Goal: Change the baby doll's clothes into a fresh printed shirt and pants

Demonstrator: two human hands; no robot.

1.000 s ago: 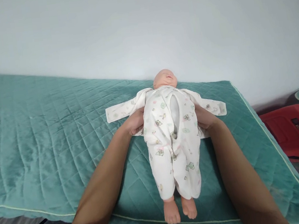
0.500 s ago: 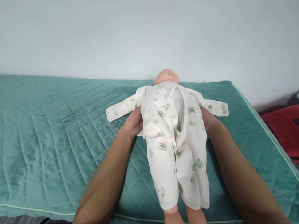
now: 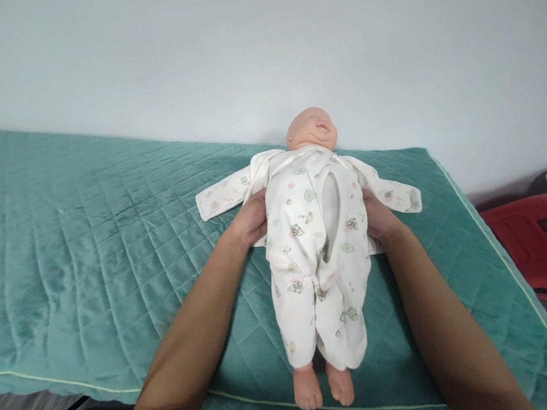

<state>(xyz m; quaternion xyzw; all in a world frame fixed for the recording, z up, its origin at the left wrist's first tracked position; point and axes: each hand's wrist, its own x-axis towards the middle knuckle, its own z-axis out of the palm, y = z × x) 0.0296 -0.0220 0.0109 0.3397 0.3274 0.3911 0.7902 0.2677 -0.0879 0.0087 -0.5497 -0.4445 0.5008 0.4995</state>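
Though hard to judge, looks partway: from bare feet (image 3: 307,389) at lower centre upward, already has trousers (image 3: 294,283) on the doll (image 3: 310,129), face-up at centre frame. Flanks the waist with left hand (image 3: 252,217) and right hand (image 3: 380,215), angling inward, with fingers half hidden (cannot tell whether gripping). Farther up, leaves sleeves (image 3: 224,194) outspread, apparently unfilled.

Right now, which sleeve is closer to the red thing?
The sleeve beside the right hand; it points toward the red thing, while the other sleeve points away.
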